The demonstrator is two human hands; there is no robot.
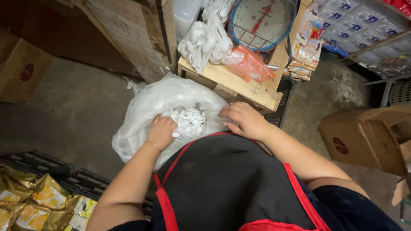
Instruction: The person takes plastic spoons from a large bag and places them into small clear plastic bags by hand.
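Large clear plastic bag, open-topped, on the floor against the person's apron, filled with loose white plastic spoons. Left hand plunged into the spoons at the bag's mouth, fingers curled among them, grasp not discernible; right hand on the bag's right rim, fingers bent, pinching the plastic. Just behind the bag: wooden crate bearing bundled spoon packs, an orange bag and a dial scale.

The large translucent white plastic bag looked thin, crinkled and glossy; the small white plastic spoons inside were smooth; the pale wooden pallet worktop was rough and matt.
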